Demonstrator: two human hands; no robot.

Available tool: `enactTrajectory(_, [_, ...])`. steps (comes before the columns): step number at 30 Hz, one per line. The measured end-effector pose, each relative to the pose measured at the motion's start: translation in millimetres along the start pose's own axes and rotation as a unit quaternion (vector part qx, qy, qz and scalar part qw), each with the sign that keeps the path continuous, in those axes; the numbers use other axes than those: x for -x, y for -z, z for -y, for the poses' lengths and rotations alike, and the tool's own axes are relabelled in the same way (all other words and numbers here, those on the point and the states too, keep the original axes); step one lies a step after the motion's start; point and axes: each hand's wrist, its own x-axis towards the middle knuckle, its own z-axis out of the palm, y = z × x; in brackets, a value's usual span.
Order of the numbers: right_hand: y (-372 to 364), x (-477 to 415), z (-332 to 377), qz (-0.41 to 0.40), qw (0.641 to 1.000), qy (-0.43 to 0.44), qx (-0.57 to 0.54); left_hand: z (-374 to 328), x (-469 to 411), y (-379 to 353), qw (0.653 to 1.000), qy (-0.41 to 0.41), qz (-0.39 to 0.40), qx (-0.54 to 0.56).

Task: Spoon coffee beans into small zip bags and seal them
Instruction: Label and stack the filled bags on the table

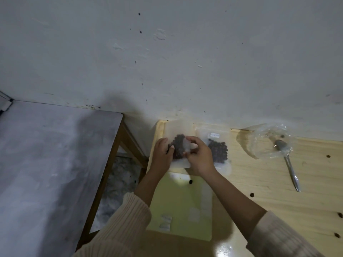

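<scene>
A small clear zip bag (pixel 179 145) holding dark coffee beans lies at the far left of the wooden table (pixel 278 182), near the wall. My left hand (pixel 162 154) holds its left side, thumb on the beans. My right hand (pixel 198 154) pinches the bag's right part between thumb and fingers. A second zip bag (pixel 218 147) with beans and a small white label lies flat just right of my right hand. A metal spoon (pixel 289 164) rests further right, its bowl inside a crumpled clear plastic bag (pixel 269 141).
A yellow-green sheet (pixel 181 206) with flat empty bags lies under my forearms. Several loose beans dot the table's right side. A grey-topped table (pixel 46 164) stands to the left across a gap. A white wall rises right behind both tables.
</scene>
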Motion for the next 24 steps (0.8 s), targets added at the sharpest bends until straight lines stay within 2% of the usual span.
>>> enactTrajectory(6, [7.9, 28.8, 7.4, 0.011, 0.994, 0.017, -0.106, -4.0, 14.2, 29.3, 0.986, -0.035, 0.023, 0.161])
enactTrajectory(10, [1.6, 57.0, -5.2, 0.024, 0.993, 0.007, -0.117, 10.6, 30.1, 50.7, 0.983, -0.038, 0.05, 0.174])
enactTrajectory(13, [-14.1, 80.9, -20.6, 0.032, 0.993, 0.009, -0.116, 23.8, 51.9, 60.2, 0.988, -0.053, 0.03, 0.141])
enactTrajectory(16, [-28.3, 103.1, -35.6, 0.038, 0.996, 0.015, -0.081, 41.1, 72.9, 71.2, 0.986, -0.038, -0.008, 0.164])
enactTrajectory(19, [-37.2, 121.9, -51.6, 0.073, 0.996, 0.048, 0.029, 58.8, 90.9, 85.3, 0.976, -0.034, -0.057, 0.206])
enactTrajectory(21, [-42.4, 130.9, -61.4, 0.104, 0.988, 0.067, 0.088, 66.1, 99.5, 92.2, 0.972, -0.036, -0.066, 0.222])
enactTrajectory(24, [-50.8, 136.2, -73.6, 0.111, 0.973, 0.123, 0.16, 70.7, 106.5, 97.2, 0.971, -0.035, -0.071, 0.227])
